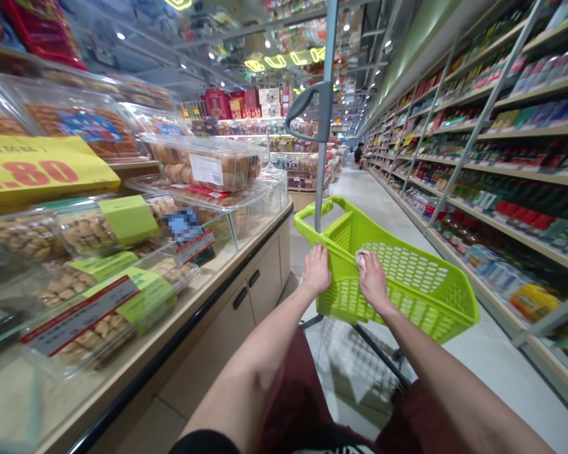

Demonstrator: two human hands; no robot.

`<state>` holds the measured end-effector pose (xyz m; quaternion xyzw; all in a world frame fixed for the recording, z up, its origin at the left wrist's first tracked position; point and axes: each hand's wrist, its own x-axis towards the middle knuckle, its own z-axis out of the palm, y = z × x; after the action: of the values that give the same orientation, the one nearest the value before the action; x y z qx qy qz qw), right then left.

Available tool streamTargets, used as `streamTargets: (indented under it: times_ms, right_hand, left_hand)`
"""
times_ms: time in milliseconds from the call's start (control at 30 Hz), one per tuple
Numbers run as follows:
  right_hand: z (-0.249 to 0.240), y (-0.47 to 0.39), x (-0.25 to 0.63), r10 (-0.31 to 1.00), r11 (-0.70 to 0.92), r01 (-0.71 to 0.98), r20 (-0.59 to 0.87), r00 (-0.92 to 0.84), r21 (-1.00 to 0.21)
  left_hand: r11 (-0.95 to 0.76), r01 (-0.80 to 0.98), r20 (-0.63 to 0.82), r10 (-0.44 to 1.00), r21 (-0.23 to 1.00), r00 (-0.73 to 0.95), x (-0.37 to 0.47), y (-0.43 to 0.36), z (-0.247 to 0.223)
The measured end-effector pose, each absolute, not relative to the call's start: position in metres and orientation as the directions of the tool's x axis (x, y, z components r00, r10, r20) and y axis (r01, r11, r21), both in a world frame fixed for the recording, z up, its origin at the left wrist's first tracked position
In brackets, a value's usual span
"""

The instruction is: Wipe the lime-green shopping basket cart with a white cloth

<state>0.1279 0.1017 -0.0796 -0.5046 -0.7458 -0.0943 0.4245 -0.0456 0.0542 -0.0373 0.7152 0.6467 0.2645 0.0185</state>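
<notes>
And here we are in the aisle, 2 bare hands at work on 1 green basket [426, 268] mounted on a wheeled frame! Look at the left hand [317, 270]: fingers bent at the near rim, right by the foot of the upright post [320, 176]. How firmly it grips, I can't tell; the palm is turned away from us.

Across to the right hand [373, 280], and this hand is drawn in, fingers closed on a crumpled white wad [361, 259] that pokes out on the left side of the fingertips. It's up against the near side of the basket, though whether the wad itself touches the plastic is too small to call.

Now the key line: the basket's long axis runs from the post end, at far left, down toward near right. The left hand has the post end; the right hand is farther along that same near side, so it's the closer of the 2 to the long right-hand stretch and the tapered end.

Above, a grey handle [323, 112] rides the post. Off left, the desk [269, 263] carries clear food boxes [203, 167]; off right, stocked shelves [530, 133] run into the distance.
</notes>
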Motion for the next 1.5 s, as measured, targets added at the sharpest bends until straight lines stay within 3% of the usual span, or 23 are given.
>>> streamTargets:
  times_ms: [267,467,600,700,833,933,1067,1300,1400,1500]
  right_hand:
    - [-0.026,0.124,0.022,0.586,0.648,0.714,0.773,-0.243,-0.267]
    - [-0.047,0.125,0.024,0.459,0.774,0.633,0.668,-0.585,0.022]
    - [-0.081,0.111,0.034,0.43,0.827,0.553,0.515,-0.741,0.106]
    - [-0.068,0.111,0.026,0.389,0.841,0.529,0.553,-0.737,0.113]
    - [-0.006,0.128,0.01,0.326,0.811,0.574,0.728,-0.604,0.113]
    - [0.018,0.138,0.009,0.349,0.781,0.612,0.726,-0.592,0.123]
    - [-0.02,0.132,0.02,0.358,0.807,0.562,0.604,-0.712,0.183]
    - [-0.128,0.106,0.041,0.409,0.797,0.562,0.486,-0.772,0.223]
    - [-0.133,0.101,0.044,0.41,0.816,0.541,0.457,-0.789,0.201]
    - [-0.107,0.101,0.042,0.367,0.842,0.511,0.508,-0.78,0.176]
  left_hand:
    - [-0.116,0.923,0.335,0.942,0.367,-0.015,-0.071,0.051,-0.04]
    - [-0.032,0.915,0.272,0.959,0.403,-0.086,-0.087,0.046,-0.058]
    - [-0.013,0.914,0.256,0.961,0.405,-0.1,-0.093,0.039,-0.068]
    - [-0.01,0.914,0.268,0.957,0.405,-0.108,-0.099,0.038,-0.069]
    - [0.006,0.913,0.281,0.951,0.407,-0.131,-0.104,0.043,-0.055]
    - [-0.018,0.917,0.325,0.938,0.398,-0.123,-0.103,0.047,-0.038]
    - [-0.077,0.931,0.369,0.927,0.358,-0.066,-0.098,0.044,-0.035]
    - [-0.038,0.946,0.229,0.973,0.321,-0.039,-0.093,0.023,-0.087]
    - [-0.038,0.947,0.197,0.98,0.319,-0.027,-0.089,0.02,-0.096]
    - [-0.01,0.94,0.202,0.977,0.342,-0.063,-0.087,0.023,-0.092]
